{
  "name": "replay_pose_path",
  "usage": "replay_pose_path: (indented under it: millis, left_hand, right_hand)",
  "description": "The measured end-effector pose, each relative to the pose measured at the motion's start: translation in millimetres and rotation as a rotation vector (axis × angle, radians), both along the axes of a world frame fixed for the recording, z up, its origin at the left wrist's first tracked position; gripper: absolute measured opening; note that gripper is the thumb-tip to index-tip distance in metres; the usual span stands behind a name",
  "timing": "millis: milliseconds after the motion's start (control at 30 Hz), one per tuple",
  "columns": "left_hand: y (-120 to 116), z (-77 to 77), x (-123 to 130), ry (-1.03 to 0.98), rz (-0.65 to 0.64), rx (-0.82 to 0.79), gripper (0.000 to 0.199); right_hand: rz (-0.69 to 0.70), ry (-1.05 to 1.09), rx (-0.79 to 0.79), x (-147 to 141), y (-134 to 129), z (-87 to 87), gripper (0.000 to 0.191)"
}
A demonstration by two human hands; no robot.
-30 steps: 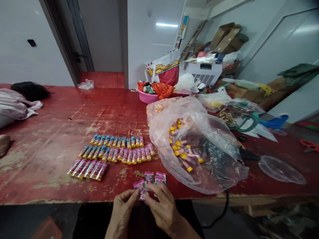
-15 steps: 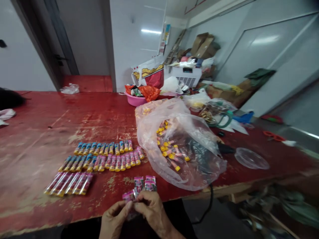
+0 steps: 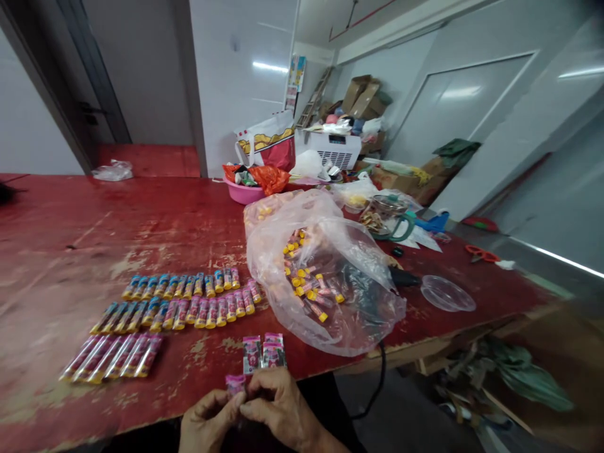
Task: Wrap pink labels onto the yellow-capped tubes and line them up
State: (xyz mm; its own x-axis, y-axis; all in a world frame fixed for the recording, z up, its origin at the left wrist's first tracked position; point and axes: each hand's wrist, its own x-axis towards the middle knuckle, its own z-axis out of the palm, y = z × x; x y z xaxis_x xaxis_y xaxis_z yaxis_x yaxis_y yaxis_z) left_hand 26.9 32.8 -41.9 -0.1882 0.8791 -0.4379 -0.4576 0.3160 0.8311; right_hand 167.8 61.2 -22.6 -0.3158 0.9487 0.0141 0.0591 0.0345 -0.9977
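At the table's near edge my left hand [image 3: 207, 420] and my right hand [image 3: 279, 406] meet, fingertips pinched together. Between them shows a small pink-topped printed wrapper [image 3: 234, 384]; its lower part is hidden by my fingers. Just beyond my right hand lie a few flat printed wrappers [image 3: 274, 354] with pink tops. To the left, several filled tubes with yellow ends lie in rows: a back row of blue and pink tubes [image 3: 179, 286], a middle row [image 3: 207, 311], and longer pink tubes [image 3: 111, 358] in front. A clear plastic bag [image 3: 353, 333] holds many loose yellow-capped tubes [image 3: 311, 289].
The red table [image 3: 94, 245] has a worn surface. Right of the bag are a black tool [image 3: 403, 277] with a cord, a clear lid [image 3: 448, 294] and red scissors [image 3: 481, 254]. Behind stand a pink basin [image 3: 243, 193], a shopping bag [image 3: 274, 148] and a glass jug [image 3: 387, 217].
The camera view has turned slightly right, so the table things sit further left. Both hands stay together at the wrapper, with its pink top now standing more upright above the fingertips.
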Motion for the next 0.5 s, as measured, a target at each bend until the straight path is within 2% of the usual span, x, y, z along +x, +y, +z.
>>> replay_pose_path:
  millis: [133, 267, 367, 500]
  left_hand:
    - [-6.1, 2.8, 5.5, -0.024, 0.026, -0.009, 0.034]
    - [-7.5, -0.2, 2.5, -0.145, 0.018, -0.025, 0.031]
    - [-7.7, -1.1, -1.0, -0.15, 0.003, -0.021, 0.031]
    - [-7.8, 0.2, -0.6, -0.128, 0.082, -0.05, 0.031]
  right_hand:
    - [0.042, 0.022, -0.122, 0.3, -2.8, 1.2, 0.013]
    - [0.043, -0.041, -0.059, 0.6, 0.1, -1.6, 0.013]
    - [0.051, -0.094, 0.008, 0.2, 1.7, -1.4, 0.011]
    - [0.077, -0.061, -0.019, -3.6, 0.1, -0.8, 0.013]
